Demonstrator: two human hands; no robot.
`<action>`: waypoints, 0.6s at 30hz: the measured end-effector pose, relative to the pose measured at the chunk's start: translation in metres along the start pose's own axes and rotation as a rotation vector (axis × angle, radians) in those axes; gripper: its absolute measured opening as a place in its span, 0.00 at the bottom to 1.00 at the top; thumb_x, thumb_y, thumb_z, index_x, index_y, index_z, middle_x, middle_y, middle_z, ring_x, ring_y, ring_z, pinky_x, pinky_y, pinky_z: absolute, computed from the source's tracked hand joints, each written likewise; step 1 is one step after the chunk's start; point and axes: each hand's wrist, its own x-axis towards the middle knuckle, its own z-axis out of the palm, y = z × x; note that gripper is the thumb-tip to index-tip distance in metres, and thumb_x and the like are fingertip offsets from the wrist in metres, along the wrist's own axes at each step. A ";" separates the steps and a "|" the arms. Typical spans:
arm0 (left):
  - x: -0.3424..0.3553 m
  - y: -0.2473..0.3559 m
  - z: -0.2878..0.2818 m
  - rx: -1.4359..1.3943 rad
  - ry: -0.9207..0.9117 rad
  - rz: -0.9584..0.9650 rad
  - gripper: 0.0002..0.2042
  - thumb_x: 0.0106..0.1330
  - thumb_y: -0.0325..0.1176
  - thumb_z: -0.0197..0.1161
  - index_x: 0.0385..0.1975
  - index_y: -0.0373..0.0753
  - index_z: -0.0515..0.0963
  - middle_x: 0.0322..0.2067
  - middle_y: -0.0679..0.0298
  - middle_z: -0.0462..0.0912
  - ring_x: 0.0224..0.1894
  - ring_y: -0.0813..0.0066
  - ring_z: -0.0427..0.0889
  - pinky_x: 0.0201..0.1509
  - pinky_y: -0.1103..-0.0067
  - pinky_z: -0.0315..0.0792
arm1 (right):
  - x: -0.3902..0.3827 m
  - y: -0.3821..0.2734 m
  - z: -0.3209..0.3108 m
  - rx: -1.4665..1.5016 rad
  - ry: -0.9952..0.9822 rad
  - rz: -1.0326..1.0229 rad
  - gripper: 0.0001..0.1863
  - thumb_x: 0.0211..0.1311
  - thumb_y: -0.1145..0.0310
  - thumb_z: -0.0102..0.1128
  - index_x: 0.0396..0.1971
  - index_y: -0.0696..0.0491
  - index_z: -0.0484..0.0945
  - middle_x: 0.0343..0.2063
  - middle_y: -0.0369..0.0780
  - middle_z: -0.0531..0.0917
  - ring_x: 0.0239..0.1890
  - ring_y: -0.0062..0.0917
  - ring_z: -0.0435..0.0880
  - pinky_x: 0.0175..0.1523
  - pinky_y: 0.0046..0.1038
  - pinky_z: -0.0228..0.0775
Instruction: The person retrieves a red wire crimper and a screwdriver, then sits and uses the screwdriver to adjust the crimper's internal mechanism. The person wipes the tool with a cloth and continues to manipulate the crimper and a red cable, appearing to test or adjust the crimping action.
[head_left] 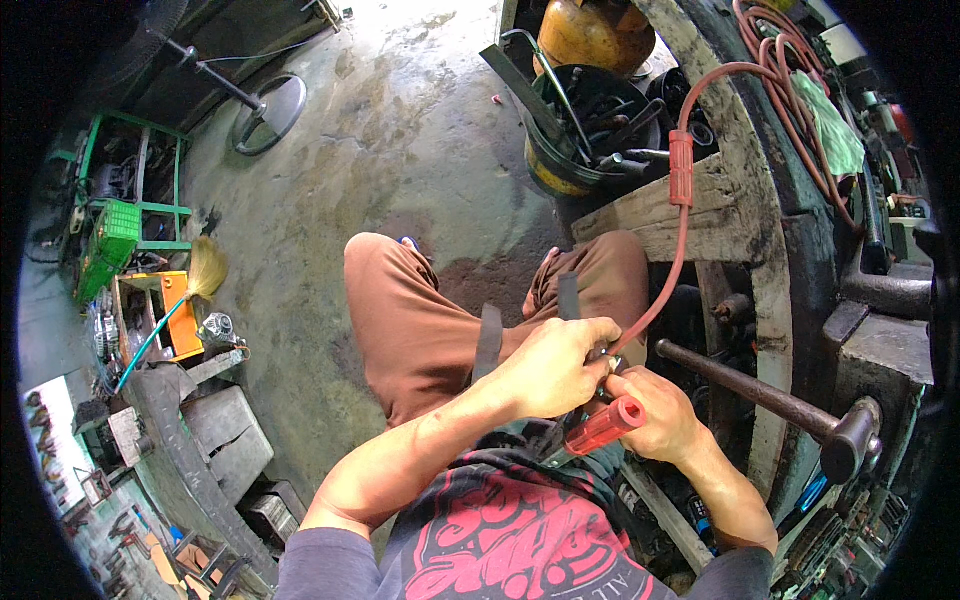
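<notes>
My left hand (565, 366) is closed at the end of a red hose (668, 290), its fingers bent over the joint. Right beside it, my right hand (655, 412) has its fingers curled in at the same spot; what lies inside them is hidden. A translucent red handle (603, 428) with a hole in its end lies against the right hand's fingers, in front of my shirt. Two flat dark strips, a left one (487, 342) and a right one (568, 296), stick out past my left hand over my brown trousers (412, 325).
A wooden-framed bench with a vise (850, 440) and its long bar handle stands at right. Ahead are a bucket of metal tools (560, 178) and an orange cylinder (598, 38). A broom (208, 268), green crate (112, 238) and round-based stand (284, 105) are at left.
</notes>
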 end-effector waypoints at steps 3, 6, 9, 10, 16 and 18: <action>0.001 0.001 0.000 0.002 -0.017 0.001 0.16 0.67 0.26 0.64 0.54 0.30 0.80 0.42 0.43 0.88 0.47 0.54 0.90 0.52 0.66 0.80 | 0.000 0.002 -0.007 -0.129 -0.087 -0.101 0.14 0.41 0.64 0.66 0.30 0.53 0.79 0.41 0.40 0.82 0.35 0.31 0.78 0.40 0.34 0.73; 0.002 0.001 0.001 0.016 -0.021 0.017 0.16 0.67 0.26 0.64 0.54 0.31 0.81 0.41 0.42 0.88 0.46 0.54 0.90 0.52 0.66 0.80 | 0.000 0.004 -0.011 -0.172 -0.123 -0.132 0.13 0.40 0.63 0.64 0.29 0.51 0.80 0.41 0.38 0.82 0.35 0.29 0.76 0.38 0.33 0.70; 0.003 0.002 0.002 0.007 -0.034 0.004 0.16 0.67 0.26 0.64 0.54 0.30 0.81 0.41 0.43 0.88 0.46 0.54 0.90 0.52 0.66 0.80 | -0.002 0.003 -0.012 -0.180 -0.146 -0.104 0.12 0.40 0.64 0.65 0.28 0.50 0.81 0.39 0.36 0.81 0.34 0.28 0.75 0.37 0.32 0.68; 0.003 0.002 0.002 0.003 -0.038 -0.013 0.16 0.67 0.26 0.64 0.53 0.30 0.81 0.41 0.43 0.88 0.46 0.54 0.90 0.52 0.66 0.80 | -0.002 0.002 -0.013 -0.188 -0.136 -0.099 0.12 0.41 0.64 0.65 0.28 0.50 0.81 0.39 0.36 0.81 0.34 0.28 0.75 0.37 0.32 0.68; 0.002 0.005 0.002 -0.004 -0.054 0.002 0.15 0.68 0.27 0.63 0.52 0.29 0.80 0.40 0.44 0.88 0.45 0.53 0.90 0.51 0.65 0.80 | -0.003 -0.001 -0.014 -0.173 -0.042 -0.108 0.13 0.46 0.66 0.73 0.33 0.52 0.84 0.33 0.34 0.80 0.28 0.27 0.75 0.33 0.32 0.67; 0.001 0.004 0.002 -0.002 -0.040 0.017 0.15 0.68 0.27 0.63 0.52 0.30 0.80 0.39 0.44 0.88 0.45 0.53 0.90 0.50 0.65 0.80 | -0.004 -0.001 -0.013 -0.177 -0.039 -0.108 0.14 0.47 0.67 0.75 0.34 0.54 0.85 0.32 0.34 0.81 0.26 0.27 0.75 0.32 0.33 0.67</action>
